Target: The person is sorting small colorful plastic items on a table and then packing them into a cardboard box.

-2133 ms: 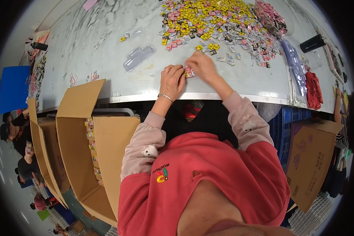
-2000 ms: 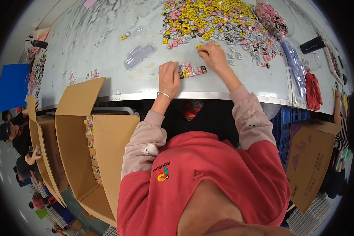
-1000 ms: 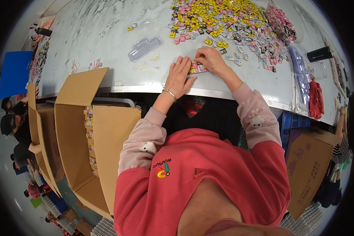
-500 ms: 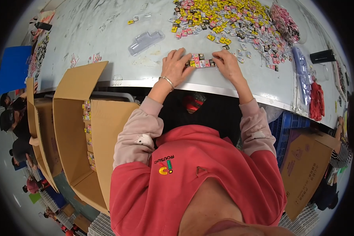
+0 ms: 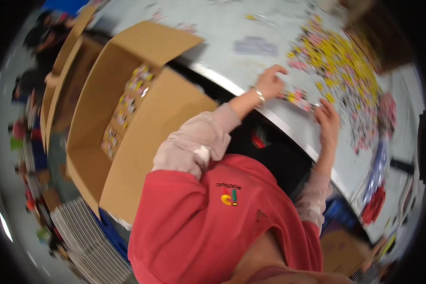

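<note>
A small block of little square pieces (image 5: 298,98), pink, yellow, black and white, lies on the table close to its front edge, blurred. My left hand (image 5: 271,83), with a bracelet at the wrist, is at the block's left end, its fingers bent and apart, thumb side close to the pieces. At the right end my right hand (image 5: 328,118) has its fingers loosely curled, tips close to or touching the last piece. Whether either hand presses on the block is too smeared to tell. Beyond it spreads a big heap of similar loose pieces (image 5: 348,61), mostly yellow.
A clear plastic tray (image 5: 256,46) lies farther back on the table (image 5: 213,47). At left stands an open cardboard box (image 5: 146,137) with small packed pieces inside. A brown box (image 5: 381,35) is at the far right, near clear plastic (image 5: 376,165) and red cloth (image 5: 374,206). People sit at far left.
The view has swung, so the table runs slantwise and everything appears shifted and blurred. A brown box now shows at the far right. Both hands remain at the ends of the block.
</note>
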Tool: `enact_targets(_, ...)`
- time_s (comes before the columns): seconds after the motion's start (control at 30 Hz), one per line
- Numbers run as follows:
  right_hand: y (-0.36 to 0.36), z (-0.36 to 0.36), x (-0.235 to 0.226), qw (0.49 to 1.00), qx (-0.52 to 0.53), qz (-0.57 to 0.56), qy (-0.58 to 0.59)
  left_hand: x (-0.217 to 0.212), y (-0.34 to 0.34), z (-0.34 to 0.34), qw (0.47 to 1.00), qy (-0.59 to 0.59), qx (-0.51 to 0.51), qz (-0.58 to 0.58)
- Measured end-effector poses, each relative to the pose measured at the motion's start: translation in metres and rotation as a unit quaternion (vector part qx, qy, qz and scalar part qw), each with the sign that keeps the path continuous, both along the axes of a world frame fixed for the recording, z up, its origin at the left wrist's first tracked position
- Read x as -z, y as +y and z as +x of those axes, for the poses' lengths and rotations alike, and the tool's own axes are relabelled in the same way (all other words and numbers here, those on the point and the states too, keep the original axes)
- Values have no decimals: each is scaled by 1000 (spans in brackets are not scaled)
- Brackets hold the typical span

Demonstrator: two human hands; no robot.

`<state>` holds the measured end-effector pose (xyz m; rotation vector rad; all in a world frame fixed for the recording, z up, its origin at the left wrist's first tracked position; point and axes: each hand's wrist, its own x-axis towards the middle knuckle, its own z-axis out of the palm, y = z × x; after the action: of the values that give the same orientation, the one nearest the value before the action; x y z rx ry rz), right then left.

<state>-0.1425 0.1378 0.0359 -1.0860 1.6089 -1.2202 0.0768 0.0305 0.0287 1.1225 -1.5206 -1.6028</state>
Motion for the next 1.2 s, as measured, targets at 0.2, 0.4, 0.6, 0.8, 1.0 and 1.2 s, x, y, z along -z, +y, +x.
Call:
enact_targets(0.2,-39,55,-71,983,-54,-157,-78,-80,21,54,912,358,-149,136)
enact_targets(0.4,-77,169,-110,960,-171,-180,-132,-116,22,158,887,405,-209,74)
enact_targets(0.6,-103,192,-74,970,-174,-165,35,-111,1,375,900,304,-307,-55)
enact_targets(0.8,-110,127,44,988,-137,-32,66,-45,12,509,856,202,-476,27)
enact_targets(1.0,-100,129,51,994,-106,-2,27,43,20,536,845,199,-470,162)
enact_targets(1.2,-105,121,61,999,-49,-11,19,73,23,534,864,165,-427,210)
